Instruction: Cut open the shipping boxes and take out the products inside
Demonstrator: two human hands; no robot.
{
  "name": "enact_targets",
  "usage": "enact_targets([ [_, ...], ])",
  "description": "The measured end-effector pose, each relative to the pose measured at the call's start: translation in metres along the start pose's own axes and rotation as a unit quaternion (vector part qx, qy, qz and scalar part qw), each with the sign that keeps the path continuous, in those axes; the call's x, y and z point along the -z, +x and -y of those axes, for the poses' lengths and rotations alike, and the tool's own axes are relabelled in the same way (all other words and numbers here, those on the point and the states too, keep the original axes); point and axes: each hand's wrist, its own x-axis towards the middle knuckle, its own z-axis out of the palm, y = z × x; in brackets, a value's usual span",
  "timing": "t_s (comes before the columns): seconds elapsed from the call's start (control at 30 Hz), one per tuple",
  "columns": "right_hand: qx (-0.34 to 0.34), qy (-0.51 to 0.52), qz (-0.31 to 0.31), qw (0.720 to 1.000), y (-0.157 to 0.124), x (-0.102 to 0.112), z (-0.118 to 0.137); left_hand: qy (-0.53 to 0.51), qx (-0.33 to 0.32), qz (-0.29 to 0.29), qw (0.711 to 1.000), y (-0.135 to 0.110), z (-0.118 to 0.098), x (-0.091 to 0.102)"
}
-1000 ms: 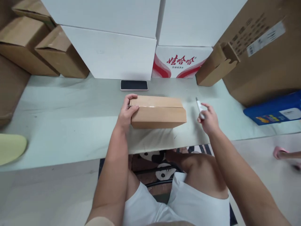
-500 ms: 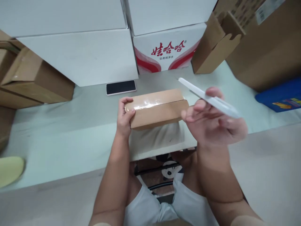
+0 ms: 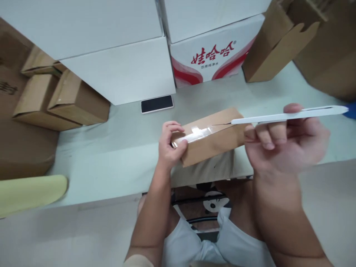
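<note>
A small brown cardboard box [image 3: 214, 142], taped along its top seam, lies on the pale table [image 3: 105, 155] in front of me. My left hand [image 3: 170, 144] grips the box's left end, fingers curled over the top. Raised close to the camera, my right hand [image 3: 280, 142] is closed around a slim white utility knife [image 3: 289, 115]. The knife lies level and its thin blade tip points left, reaching the right end of the box's taped seam.
A black phone [image 3: 157, 104] lies behind the box. White cartons [image 3: 119, 70] and one with red lettering [image 3: 214, 59] are stacked at the back. Brown boxes stand at the left [image 3: 63, 102] and right [image 3: 272, 48]. A pale yellow object [image 3: 30, 193] lies at the near left.
My right hand lifted the white knife from the table toward the camera, then turned it level with the blade at the box's seam. The box has rotated slightly under my left hand.
</note>
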Motion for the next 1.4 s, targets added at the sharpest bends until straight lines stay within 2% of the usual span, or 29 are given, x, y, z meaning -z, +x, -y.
enact_targets([
  [0.13,-0.033,-0.044,0.029,0.998,-0.002,0.006,-0.002,0.014,0.009,0.041,0.999,-0.007,-0.013,-0.010],
  [0.27,-0.008,-0.058,0.023,0.998,-0.001,0.004,-0.011,0.028,-0.020,0.048,0.998,-0.013,-0.012,-0.014],
  [0.4,0.014,0.029,-0.080,0.996,0.005,-0.011,-0.020,0.089,-0.060,0.022,0.994,-0.018,-0.006,-0.017],
  [0.5,0.024,0.071,-0.162,0.984,0.007,-0.026,-0.020,0.085,-0.089,0.011,0.992,-0.021,-0.004,-0.022],
  [0.57,0.013,0.066,-0.187,0.980,0.007,-0.032,-0.017,0.070,-0.095,-0.002,0.993,-0.023,-0.004,-0.025],
  [0.77,-0.050,0.078,-0.152,0.984,0.010,-0.027,-0.017,0.046,-0.085,-0.022,0.995,-0.025,-0.003,-0.030],
  [0.87,-0.079,0.147,-0.201,0.965,0.013,-0.030,-0.014,0.043,-0.088,-0.027,0.995,-0.026,0.001,-0.032],
  [0.93,-0.092,0.208,-0.212,0.950,0.015,-0.038,-0.010,0.042,-0.090,-0.033,0.994,-0.026,0.003,-0.033],
  [1.07,-0.101,0.268,-0.127,0.950,0.013,-0.052,-0.003,0.042,-0.100,-0.035,0.994,-0.027,0.004,-0.037],
  [1.17,-0.072,0.254,-0.080,0.961,0.010,-0.057,-0.005,0.041,-0.099,-0.030,0.994,-0.028,0.003,-0.038],
  [1.23,-0.058,0.223,-0.072,0.970,0.008,-0.060,-0.011,0.042,-0.098,-0.028,0.994,-0.029,0.003,-0.038],
  [1.4,-0.043,0.139,-0.142,0.979,0.003,-0.059,-0.026,0.048,-0.106,-0.023,0.993,-0.031,0.005,-0.038],
])
